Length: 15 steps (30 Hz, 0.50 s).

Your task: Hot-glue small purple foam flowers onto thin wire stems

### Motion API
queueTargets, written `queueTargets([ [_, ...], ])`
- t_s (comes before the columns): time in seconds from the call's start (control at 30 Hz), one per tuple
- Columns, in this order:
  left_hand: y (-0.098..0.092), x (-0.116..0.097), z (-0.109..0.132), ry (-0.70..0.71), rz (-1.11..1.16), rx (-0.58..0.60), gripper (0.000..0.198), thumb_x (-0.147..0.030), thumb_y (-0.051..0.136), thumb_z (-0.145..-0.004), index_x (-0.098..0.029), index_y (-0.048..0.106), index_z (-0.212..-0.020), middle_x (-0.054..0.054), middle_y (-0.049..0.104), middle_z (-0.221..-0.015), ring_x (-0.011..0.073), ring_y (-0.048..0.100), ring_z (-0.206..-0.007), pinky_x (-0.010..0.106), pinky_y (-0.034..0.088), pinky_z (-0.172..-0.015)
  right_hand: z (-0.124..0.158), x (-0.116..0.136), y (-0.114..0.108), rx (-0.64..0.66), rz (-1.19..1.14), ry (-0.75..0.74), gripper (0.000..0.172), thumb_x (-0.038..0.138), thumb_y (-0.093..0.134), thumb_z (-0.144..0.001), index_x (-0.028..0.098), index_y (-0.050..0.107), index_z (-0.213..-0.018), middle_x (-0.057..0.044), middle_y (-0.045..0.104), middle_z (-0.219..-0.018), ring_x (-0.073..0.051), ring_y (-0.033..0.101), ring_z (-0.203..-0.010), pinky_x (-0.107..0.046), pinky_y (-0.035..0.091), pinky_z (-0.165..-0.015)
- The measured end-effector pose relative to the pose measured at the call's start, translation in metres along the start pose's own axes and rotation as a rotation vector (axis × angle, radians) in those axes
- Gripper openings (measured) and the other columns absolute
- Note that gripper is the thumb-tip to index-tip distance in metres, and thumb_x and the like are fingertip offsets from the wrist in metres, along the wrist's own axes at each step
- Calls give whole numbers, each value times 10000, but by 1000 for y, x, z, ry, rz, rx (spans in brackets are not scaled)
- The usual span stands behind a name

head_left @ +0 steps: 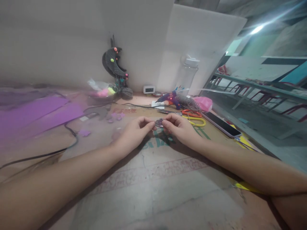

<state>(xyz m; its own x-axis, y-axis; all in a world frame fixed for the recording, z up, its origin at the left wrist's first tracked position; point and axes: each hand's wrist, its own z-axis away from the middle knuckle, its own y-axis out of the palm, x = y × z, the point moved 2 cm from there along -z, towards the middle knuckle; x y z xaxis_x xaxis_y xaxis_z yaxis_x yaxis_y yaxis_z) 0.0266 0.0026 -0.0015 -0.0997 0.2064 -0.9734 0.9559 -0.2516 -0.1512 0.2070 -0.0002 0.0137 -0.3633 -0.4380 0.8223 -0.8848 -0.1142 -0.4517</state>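
Observation:
Between my two hands, a little above the cardboard-covered tabletop, is a small dark grey-purple piece [159, 122]; its exact kind is too small to make out. My left hand [141, 127] pinches its left side between thumb and fingers. On its right side my right hand [176, 126] pinches it the same way. Just beyond my right hand lie yellow-handled scissors [200, 122] and an orange-handled cutting tool [191, 113]. A purple-blue glue gun [169, 98] rests farther back, its small red light showing.
Purple sheets [48, 107] and a black cord [48, 157] lie at left. A dark crescent ornament [112, 62] stands against the back wall. Beside it are a small digital clock [149, 89], a clear bottle [188, 73] and grey yarn [187, 101]. A phone [222, 124] lies near the right edge.

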Motion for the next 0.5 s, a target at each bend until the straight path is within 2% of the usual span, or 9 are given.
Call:
queueTargets([
  [0.13,1,3,0,43,-35,31,272,-425,569,-870,-173,641,-796,31,658,-752,162,616,-717,282,500,-699,0,0,0,3,-1,-6,235,416,581,-876,183,592,-843,29,561,-667,-110,495,-587,-234,402,-554],
  [0.23,2,1,1,58,11,49,328,-465,515,-896,-178,660,-831,45,678,-808,177,627,-769,288,507,-718,0,-1,1,7,14,-18,217,396,575,-882,184,597,-844,25,565,-668,-110,496,-588,-232,404,-550],
  [0.33,4,-5,4,39,-20,74,265,-430,599,-852,-178,670,-895,46,687,-881,179,631,-812,280,500,-719,0,-1,1,15,45,-24,211,386,574,-885,182,606,-846,23,573,-676,-109,502,-592,-235,412,-562],
  [0.5,3,-11,5,59,-140,34,191,-358,612,-847,-179,647,-792,20,664,-788,153,604,-733,279,467,-715,3,-2,2,58,50,-35,216,392,579,-890,180,606,-918,5,602,-769,-113,527,-637,-243,431,-588],
])
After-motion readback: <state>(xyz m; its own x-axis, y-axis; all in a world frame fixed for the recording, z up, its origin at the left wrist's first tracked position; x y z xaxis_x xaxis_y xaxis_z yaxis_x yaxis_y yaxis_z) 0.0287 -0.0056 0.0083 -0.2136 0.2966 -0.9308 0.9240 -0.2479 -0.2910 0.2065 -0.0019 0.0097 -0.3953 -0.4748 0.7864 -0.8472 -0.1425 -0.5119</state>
